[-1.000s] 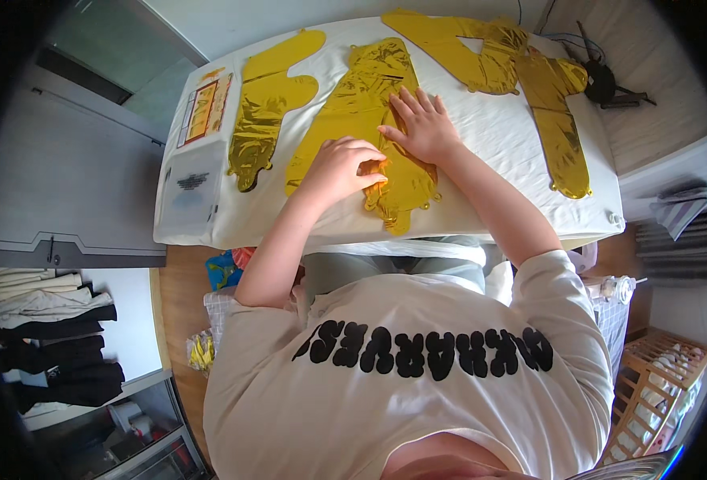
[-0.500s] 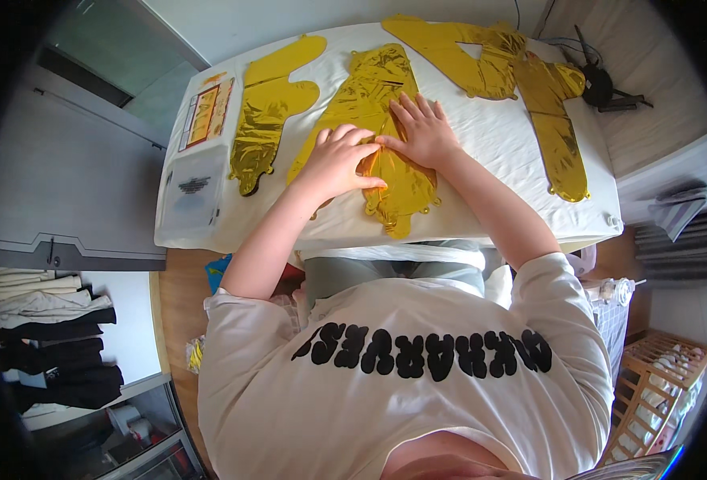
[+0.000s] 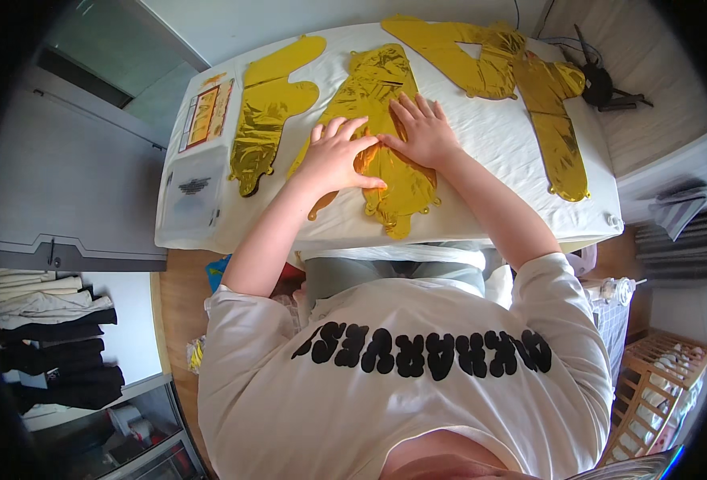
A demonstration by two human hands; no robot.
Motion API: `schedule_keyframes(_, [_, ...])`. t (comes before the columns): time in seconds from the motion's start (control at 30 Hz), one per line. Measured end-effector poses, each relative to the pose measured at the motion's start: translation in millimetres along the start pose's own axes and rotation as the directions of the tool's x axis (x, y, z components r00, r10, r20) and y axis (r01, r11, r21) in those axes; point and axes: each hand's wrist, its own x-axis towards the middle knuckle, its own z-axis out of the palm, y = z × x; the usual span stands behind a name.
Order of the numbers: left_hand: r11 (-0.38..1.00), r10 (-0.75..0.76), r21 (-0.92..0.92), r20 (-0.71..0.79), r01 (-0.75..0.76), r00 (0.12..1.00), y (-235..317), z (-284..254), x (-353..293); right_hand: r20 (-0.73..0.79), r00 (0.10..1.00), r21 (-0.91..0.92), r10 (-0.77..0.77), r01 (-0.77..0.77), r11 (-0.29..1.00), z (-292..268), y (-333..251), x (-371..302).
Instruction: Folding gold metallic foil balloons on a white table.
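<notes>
A shiny gold foil balloon (image 3: 379, 76), flat and uninflated, lies in the middle of the white-covered table (image 3: 481, 208). My left hand (image 3: 339, 160) rests on its left part with the fingers spread. On its right part my right hand (image 3: 424, 134) lies flat, fingers apart. The two thumbs nearly meet over the foil, and neither hand grips anything. Part of the balloon is hidden under the hands. Another flat gold foil balloon (image 3: 272, 100) lies to the left. At the right are more gold foil shapes (image 3: 553, 132), spread toward the far edge.
A clear plastic pouch (image 3: 189, 196) and a printed card (image 3: 207, 118) lie at the table's left end. A black device with antennas (image 3: 599, 82) stands at the far right. Folded clothes (image 3: 57, 344) are at lower left, a wooden rack (image 3: 649, 384) at lower right.
My left hand has shifted very slightly, its fingers a little to the left on the foil. My right hand stays almost where it was.
</notes>
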Motion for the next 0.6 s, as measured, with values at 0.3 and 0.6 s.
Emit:
schedule_keyframes(0.3, [0.998,0.063,-0.014,-0.032,-0.064,0.997,-6.0,6.1,-1.7,-0.008,1.000,0.034,0.002,-0.002,0.999,-0.1,1.4,-3.1])
schedule_keyframes(0.6, [0.995,0.077,-0.066,0.006,-0.076,0.997,-9.5,3.2,0.6,-0.001,1.000,0.036,0.002,-0.002,0.999,-6.3,-1.5,-1.6])
